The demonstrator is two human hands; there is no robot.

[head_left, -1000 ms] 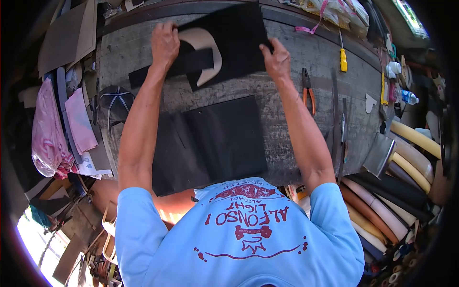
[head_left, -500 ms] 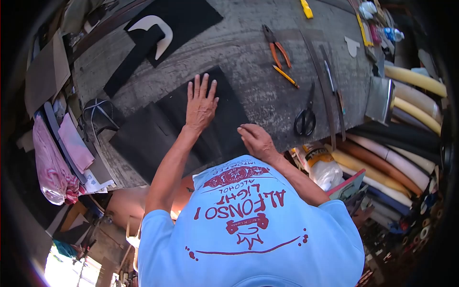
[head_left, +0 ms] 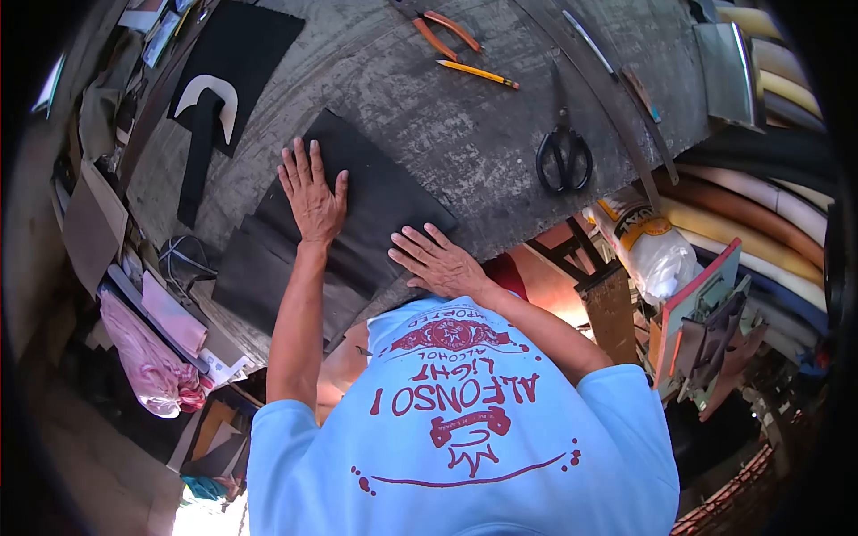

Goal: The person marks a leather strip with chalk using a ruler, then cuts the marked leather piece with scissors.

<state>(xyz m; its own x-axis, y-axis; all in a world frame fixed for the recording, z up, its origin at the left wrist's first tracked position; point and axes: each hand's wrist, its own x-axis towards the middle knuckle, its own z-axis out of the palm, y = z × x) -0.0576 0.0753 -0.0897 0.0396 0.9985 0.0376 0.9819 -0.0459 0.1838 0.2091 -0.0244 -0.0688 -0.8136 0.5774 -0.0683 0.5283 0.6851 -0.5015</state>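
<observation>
A black sheet of leather-like material [head_left: 375, 170] lies on the worn grey table, creased across its middle, its near edge partly hidden by my left arm. My left hand [head_left: 315, 204] rests flat on it, palm down, fingers stretched. Over the sheet's right near corner, my right hand [head_left: 442, 263] has its fingers spread and holds nothing. Beyond the sheet, black-handled scissors [head_left: 563, 161] lie to the right. A yellow pencil [head_left: 478, 74] and orange-handled pliers [head_left: 447, 31] are farther away.
A white curved template [head_left: 210, 85] lies on black material [head_left: 241, 54] at the far left. Long dark strips [head_left: 599, 94] run along the right. Rolls of material [head_left: 760, 210] are stacked beyond the table's right edge. A pink plastic bag [head_left: 147, 348] hangs at left.
My right hand has gone from curled to spread flat and now sits over the sheet. The camera view has shifted, so the tools appear higher and farther left. My left hand stays flat.
</observation>
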